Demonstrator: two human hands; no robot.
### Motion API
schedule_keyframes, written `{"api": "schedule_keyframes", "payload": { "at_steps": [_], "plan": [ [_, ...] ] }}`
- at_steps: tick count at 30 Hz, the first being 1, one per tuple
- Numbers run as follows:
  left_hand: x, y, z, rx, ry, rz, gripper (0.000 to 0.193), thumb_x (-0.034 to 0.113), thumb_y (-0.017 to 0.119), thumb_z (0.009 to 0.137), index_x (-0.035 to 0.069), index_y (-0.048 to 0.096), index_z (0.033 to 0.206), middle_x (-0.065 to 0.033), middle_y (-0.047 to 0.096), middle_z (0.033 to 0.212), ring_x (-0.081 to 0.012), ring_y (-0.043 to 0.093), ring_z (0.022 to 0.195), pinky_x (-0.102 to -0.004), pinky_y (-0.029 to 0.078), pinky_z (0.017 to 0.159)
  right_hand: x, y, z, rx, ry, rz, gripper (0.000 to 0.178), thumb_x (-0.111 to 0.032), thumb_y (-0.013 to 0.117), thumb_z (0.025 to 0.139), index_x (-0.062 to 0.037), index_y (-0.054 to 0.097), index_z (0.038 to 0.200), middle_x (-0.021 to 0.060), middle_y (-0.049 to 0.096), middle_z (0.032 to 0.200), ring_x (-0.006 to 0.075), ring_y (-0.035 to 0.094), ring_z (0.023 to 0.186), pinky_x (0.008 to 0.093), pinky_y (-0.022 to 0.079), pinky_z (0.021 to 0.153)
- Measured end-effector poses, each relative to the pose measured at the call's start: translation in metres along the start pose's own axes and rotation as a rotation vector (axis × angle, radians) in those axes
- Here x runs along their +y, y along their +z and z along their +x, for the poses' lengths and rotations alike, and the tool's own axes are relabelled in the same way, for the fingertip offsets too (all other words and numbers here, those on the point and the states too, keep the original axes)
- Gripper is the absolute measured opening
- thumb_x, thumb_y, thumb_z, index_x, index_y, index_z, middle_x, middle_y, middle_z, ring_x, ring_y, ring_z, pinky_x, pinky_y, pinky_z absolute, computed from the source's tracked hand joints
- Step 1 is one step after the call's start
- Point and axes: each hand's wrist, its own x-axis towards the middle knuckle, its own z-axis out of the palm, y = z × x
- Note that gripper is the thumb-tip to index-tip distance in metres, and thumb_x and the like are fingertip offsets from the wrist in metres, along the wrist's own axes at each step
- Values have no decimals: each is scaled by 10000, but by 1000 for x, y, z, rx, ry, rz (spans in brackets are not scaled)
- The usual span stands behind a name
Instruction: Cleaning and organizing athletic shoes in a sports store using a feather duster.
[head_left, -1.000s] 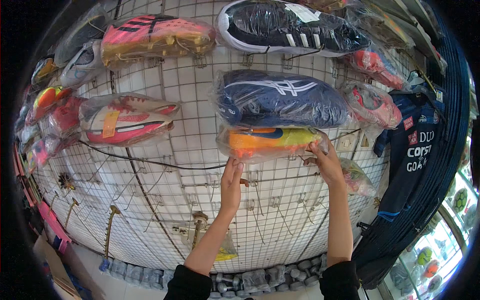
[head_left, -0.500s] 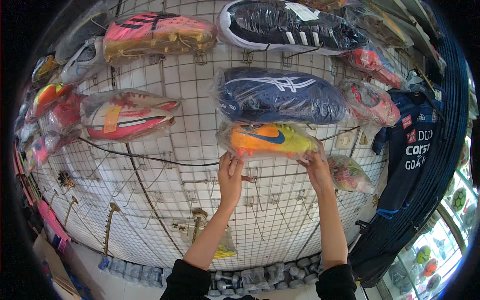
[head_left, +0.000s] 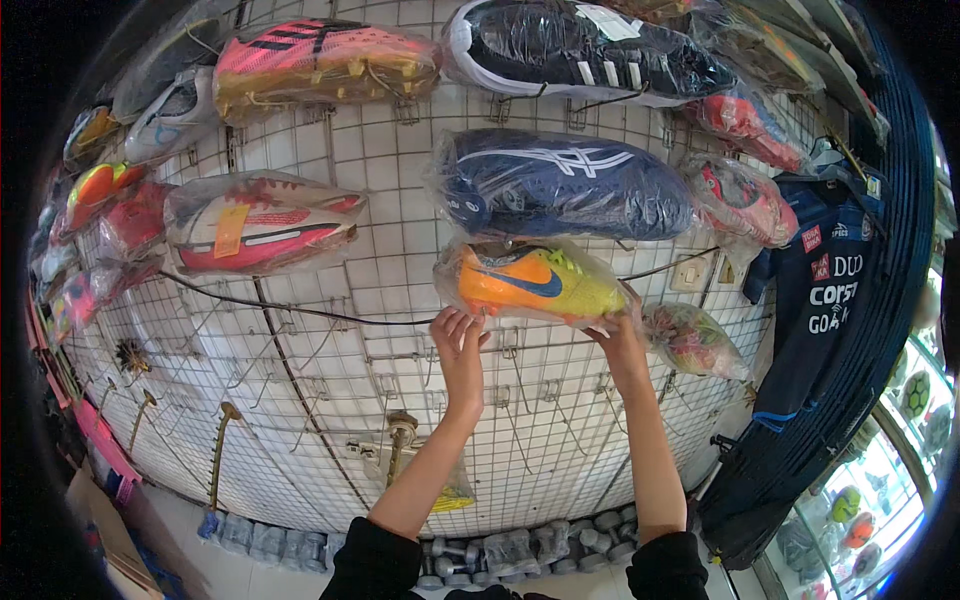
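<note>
A football boot (head_left: 545,282), orange at the heel and yellow-green at the toe with a dark blue mark, sits in a clear plastic bag against the wire grid wall. My right hand (head_left: 622,350) grips the bagged toe end from below, its fingertips partly hidden by the plastic. Under the heel, my left hand (head_left: 460,350) has its fingers loosely bent and apart, the tips at the bag's lower edge. Just above the boot is a bagged navy shoe (head_left: 570,190) with white stripes.
More bagged shoes surround it: a white-and-red one (head_left: 265,225), a pink-and-gold boot (head_left: 325,70) and a black one (head_left: 590,50). Bare hooks jut from the grid (head_left: 330,390). A dark jersey (head_left: 825,290) hangs right; dumbbells (head_left: 460,560) line the floor.
The boot's toe has tipped slightly downward, with my right hand moving a little lower and left. My left fingers have loosened and spread under the heel.
</note>
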Motion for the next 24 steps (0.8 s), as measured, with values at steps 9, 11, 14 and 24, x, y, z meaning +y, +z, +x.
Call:
{"api": "schedule_keyframes", "payload": {
  "at_steps": [9,11,14,24],
  "plan": [
    [5,-11,-7,-241,196,265,753,166,602,823,143,127,1406,-134,111,1432,-255,224,1302,-405,356,961,31,17,-24,44,0,223,669,-419,488,877,-102,152,1362,130,302,1292,297,395,1163,448,410,937],
    [5,-15,-10,-263,202,294,759,172,602,822,146,126,1413,-122,111,1440,-253,216,1309,-406,353,966,35,22,-33,52,47,253,608,-451,446,887,-94,229,1329,121,359,1257,278,427,1137,448,427,912],
    [5,-22,-20,-304,223,291,746,181,597,823,140,140,1412,-120,127,1443,-255,224,1311,-406,354,963,44,27,-50,66,66,159,690,-464,424,890,-104,104,1385,165,311,1324,300,405,1167,435,407,921],
    [-24,-82,-78,-417,1,274,625,155,569,849,141,252,1387,-87,264,1417,-231,293,1287,-391,353,966,80,56,-136,132,103,-183,688,-438,396,904,-68,103,1405,179,368,1324,267,294,1273,403,231,1040]
  ]
}}
